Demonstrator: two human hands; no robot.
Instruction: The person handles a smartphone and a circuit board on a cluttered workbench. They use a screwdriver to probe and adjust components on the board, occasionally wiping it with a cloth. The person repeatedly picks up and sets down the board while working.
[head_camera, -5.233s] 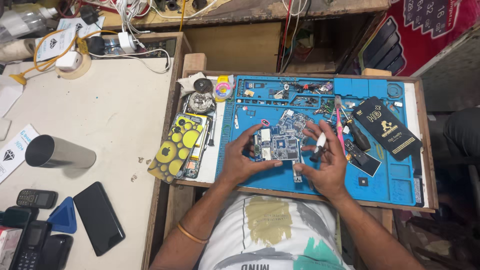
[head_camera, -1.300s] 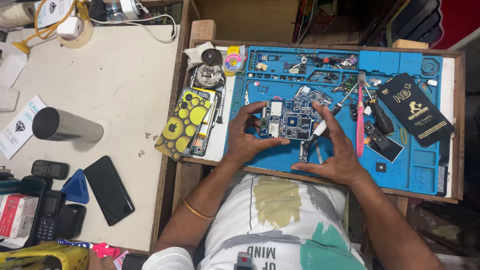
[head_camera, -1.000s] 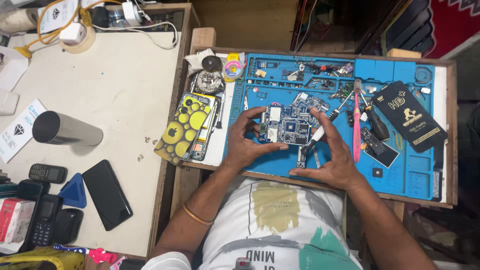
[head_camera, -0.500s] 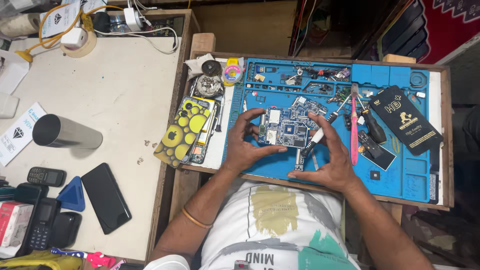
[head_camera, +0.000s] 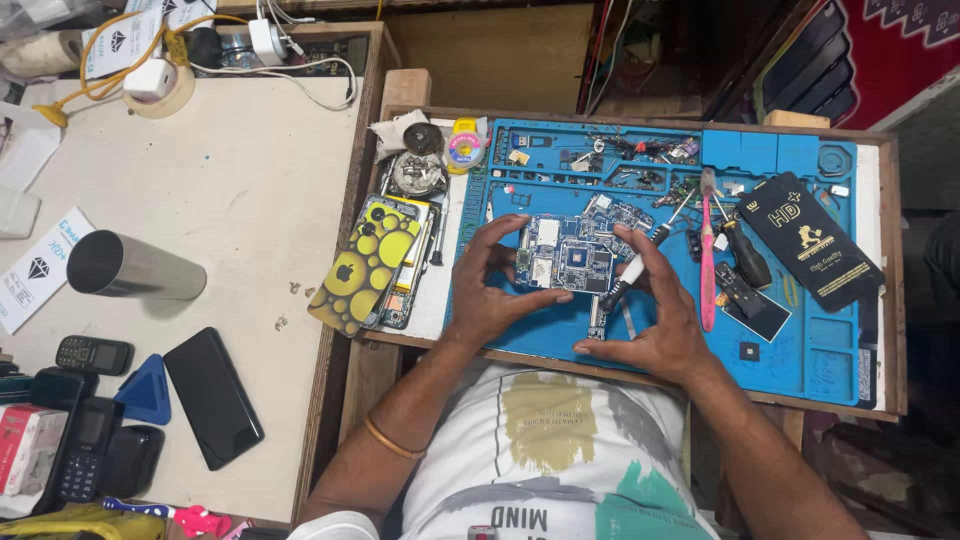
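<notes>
Your left hand (head_camera: 492, 285) has its fingers clamped on the circuit board (head_camera: 565, 264) at the middle of the blue mat (head_camera: 800, 350); your right hand (head_camera: 660, 320) fingers grip a small screwdriver (head_camera: 628, 272) touching the board's right edge.

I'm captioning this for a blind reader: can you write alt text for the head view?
Left hand steadies a blue circuit board on a blue work mat while the right hand holds a small screwdriver to it. A yellow-spotted phone case lies left.
</notes>
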